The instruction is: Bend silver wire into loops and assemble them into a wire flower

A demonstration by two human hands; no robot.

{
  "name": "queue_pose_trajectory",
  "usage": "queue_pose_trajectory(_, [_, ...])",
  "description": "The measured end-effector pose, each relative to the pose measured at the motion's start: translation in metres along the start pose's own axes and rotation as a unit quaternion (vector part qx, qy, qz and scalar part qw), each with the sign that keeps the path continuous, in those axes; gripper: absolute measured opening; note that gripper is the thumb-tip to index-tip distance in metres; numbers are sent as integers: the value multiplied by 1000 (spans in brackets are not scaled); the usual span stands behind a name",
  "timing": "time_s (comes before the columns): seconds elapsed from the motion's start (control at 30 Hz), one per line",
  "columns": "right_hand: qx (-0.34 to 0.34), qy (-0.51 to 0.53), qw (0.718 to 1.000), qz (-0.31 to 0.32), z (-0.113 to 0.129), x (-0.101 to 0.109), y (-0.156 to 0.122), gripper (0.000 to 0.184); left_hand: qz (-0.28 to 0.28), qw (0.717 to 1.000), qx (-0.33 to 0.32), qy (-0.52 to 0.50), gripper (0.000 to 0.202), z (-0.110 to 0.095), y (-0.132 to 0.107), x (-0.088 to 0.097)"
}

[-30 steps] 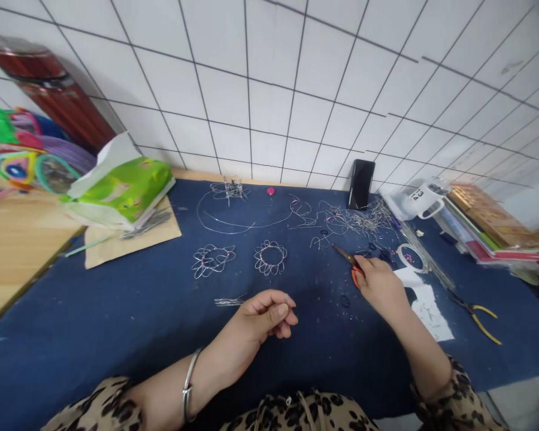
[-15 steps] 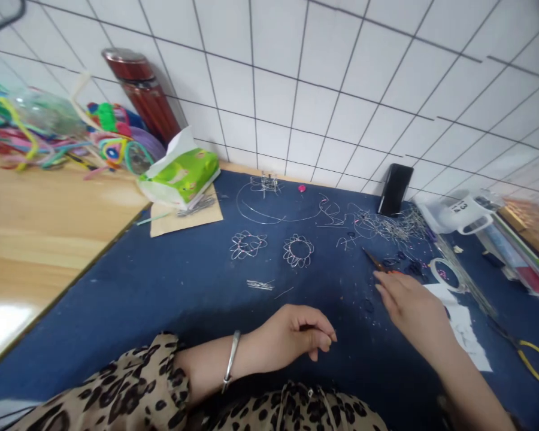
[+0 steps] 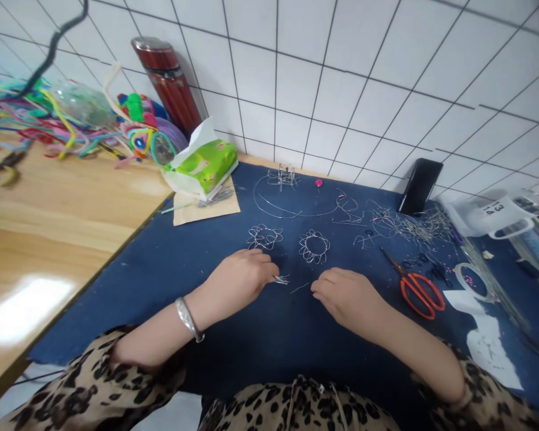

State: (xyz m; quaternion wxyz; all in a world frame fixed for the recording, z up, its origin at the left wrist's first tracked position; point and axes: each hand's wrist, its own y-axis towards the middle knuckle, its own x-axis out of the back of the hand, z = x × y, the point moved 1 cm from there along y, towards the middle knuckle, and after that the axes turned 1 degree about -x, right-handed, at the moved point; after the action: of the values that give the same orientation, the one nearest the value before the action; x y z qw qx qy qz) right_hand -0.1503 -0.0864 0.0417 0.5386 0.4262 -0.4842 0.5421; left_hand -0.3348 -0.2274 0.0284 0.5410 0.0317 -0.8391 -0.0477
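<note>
My left hand (image 3: 245, 276) is closed at the fingertips over a small bundle of short cut wires (image 3: 282, 279), whose right ends stick out past the fingers. To its right, my right hand (image 3: 341, 293) hangs low over the dark blue mat, fingers bent and pressed together, with nothing visible in them. A single short wire (image 3: 300, 288) lies just left of its fingertips. Beyond my hands lie two flower-shaped wire rings, a left one (image 3: 265, 237) and a right one (image 3: 314, 246). Orange-handled scissors (image 3: 421, 293) rest to the right of my right hand.
A tangle of wire (image 3: 408, 224) lies below a black phone (image 3: 420, 187) leaning on the tiled wall. At the back left are a green tissue pack (image 3: 206, 166) and a red thermos (image 3: 166, 84). A tape roll (image 3: 475, 282) and torn white paper (image 3: 494, 350) lie at right.
My right hand has let go of the scissors and moved left, near the single wire. My left hand has reached forward and left onto the wire bundle. The view has shifted.
</note>
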Motion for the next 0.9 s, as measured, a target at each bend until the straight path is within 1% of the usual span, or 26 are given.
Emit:
queue_pose_trajectory(0.1, [-1,48,999,-8,-4,-12,14,13,14,1000,7,-18,21,8,0,-7])
queue_pose_trajectory(0.23, [-6,84,996,5,-5,-23,28,7,30,996,15,-79,20,13,0,-8])
queue_pose_trajectory(0.3, [-4,77,997,18,-5,-26,33,6,43,994,13,-96,20,12,-1,-8])
queue_pose_trajectory(0.47, [10,31,999,41,-5,-30,39,10,80,992,-5,-92,18,6,-1,-10])
queue_pose_trajectory(0.57, [2,46,998,47,-6,-30,39,12,80,993,7,-89,18,8,-3,-5])
queue_pose_trajectory(0.7, [-17,100,994,40,-5,-31,36,13,50,994,30,-87,20,17,-8,8])
queue_pose_trajectory(0.77, [-12,122,992,37,-1,-31,35,13,56,994,29,-85,21,21,-11,11])
queue_pose_trajectory(0.9, [27,148,988,24,11,-33,34,16,89,995,6,-41,23,23,-15,12])
